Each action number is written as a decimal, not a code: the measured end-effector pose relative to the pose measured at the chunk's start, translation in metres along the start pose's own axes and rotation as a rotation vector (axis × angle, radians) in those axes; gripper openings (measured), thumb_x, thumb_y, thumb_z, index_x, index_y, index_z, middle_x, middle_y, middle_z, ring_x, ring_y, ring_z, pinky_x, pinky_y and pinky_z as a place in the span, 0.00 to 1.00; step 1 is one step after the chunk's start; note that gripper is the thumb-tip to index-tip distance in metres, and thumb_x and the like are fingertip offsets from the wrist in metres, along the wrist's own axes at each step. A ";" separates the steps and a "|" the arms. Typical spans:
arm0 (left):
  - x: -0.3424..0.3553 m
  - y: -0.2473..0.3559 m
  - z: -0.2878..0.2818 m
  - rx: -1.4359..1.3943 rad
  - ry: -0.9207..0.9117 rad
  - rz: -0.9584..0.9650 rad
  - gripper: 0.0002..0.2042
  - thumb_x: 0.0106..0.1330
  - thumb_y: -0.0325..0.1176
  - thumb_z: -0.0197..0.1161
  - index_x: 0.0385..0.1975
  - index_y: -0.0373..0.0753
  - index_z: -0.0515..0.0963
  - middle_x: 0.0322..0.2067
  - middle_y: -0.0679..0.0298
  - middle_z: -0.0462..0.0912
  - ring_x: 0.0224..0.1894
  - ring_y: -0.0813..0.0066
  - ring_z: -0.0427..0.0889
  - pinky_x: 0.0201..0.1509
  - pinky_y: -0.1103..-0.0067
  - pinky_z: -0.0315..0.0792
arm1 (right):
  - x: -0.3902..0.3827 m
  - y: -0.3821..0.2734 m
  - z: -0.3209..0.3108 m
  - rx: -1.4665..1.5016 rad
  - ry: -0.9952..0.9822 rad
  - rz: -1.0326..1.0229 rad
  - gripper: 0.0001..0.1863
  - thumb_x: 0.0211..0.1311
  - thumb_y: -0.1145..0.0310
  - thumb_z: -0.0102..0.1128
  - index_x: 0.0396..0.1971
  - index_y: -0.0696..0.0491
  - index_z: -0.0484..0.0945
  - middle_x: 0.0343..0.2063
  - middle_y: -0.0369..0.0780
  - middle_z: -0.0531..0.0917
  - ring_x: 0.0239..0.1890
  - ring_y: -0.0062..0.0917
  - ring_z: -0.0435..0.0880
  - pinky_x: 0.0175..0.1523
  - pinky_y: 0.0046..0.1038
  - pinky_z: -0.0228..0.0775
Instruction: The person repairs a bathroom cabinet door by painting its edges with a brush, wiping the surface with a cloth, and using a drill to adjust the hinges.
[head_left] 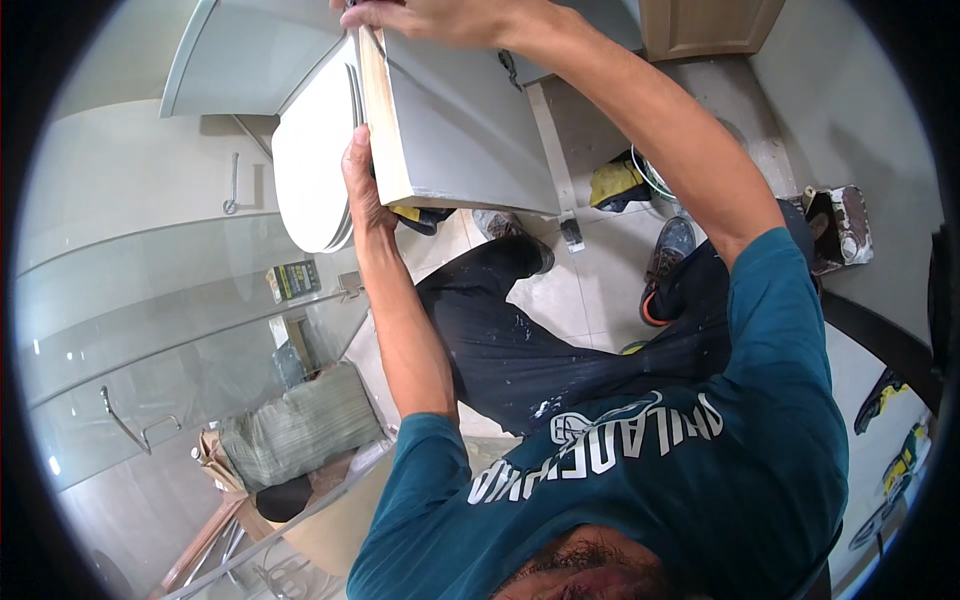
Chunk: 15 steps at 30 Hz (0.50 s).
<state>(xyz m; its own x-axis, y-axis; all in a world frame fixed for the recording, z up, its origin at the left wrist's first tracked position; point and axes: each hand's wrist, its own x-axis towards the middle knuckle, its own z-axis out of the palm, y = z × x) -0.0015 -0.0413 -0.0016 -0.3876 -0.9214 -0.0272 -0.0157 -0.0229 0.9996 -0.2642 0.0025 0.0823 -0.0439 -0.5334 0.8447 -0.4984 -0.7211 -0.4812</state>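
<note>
A grey board [470, 130] with a pale wooden edge stands beside the white toilet [308, 185], its narrow edge facing left. My left hand [365, 175] grips that edge near its lower end, thumb raised along it. At the upper end of the same edge, my right hand [390, 18] is closed around something small and dark that I cannot make out, partly cut off by the top of the view. A small metal fitting [508, 68] sits at the board's far right side.
A wooden cabinet [700, 22] is at the top. Yellow-and-black cloth [615, 185] lies between board and wall, near a paint-smeared tray [840, 230]. My shoes rest on the tiled floor [580, 290]. Glass panels [150, 330] line the left, with wrapped bundles [290, 430] and timber offcuts lower down.
</note>
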 end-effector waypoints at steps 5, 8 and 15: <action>0.001 -0.001 -0.002 -0.015 0.009 0.001 0.31 0.66 0.59 0.62 0.54 0.34 0.76 0.41 0.59 0.83 0.40 0.70 0.84 0.42 0.75 0.80 | 0.001 -0.003 -0.005 0.040 -0.038 0.100 0.10 0.62 0.72 0.65 0.37 0.63 0.78 0.30 0.54 0.85 0.34 0.45 0.87 0.38 0.38 0.77; 0.003 -0.001 0.004 -0.024 -0.005 0.005 0.30 0.66 0.58 0.62 0.53 0.34 0.76 0.41 0.59 0.83 0.40 0.70 0.84 0.41 0.75 0.80 | -0.001 0.004 -0.001 0.008 0.000 0.011 0.10 0.62 0.72 0.65 0.36 0.63 0.78 0.30 0.54 0.85 0.34 0.45 0.87 0.38 0.37 0.77; 0.004 -0.003 -0.005 -0.036 -0.008 -0.002 0.28 0.67 0.57 0.61 0.52 0.35 0.77 0.39 0.60 0.83 0.38 0.71 0.84 0.41 0.75 0.80 | -0.001 0.001 -0.004 0.012 0.027 0.013 0.09 0.62 0.73 0.64 0.35 0.64 0.77 0.30 0.54 0.84 0.34 0.45 0.87 0.38 0.37 0.76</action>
<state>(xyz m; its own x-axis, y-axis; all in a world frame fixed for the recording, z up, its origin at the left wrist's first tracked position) 0.0012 -0.0471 -0.0048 -0.3950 -0.9182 -0.0287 0.0165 -0.0383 0.9991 -0.2679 0.0035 0.0816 -0.0737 -0.5303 0.8446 -0.4871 -0.7199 -0.4945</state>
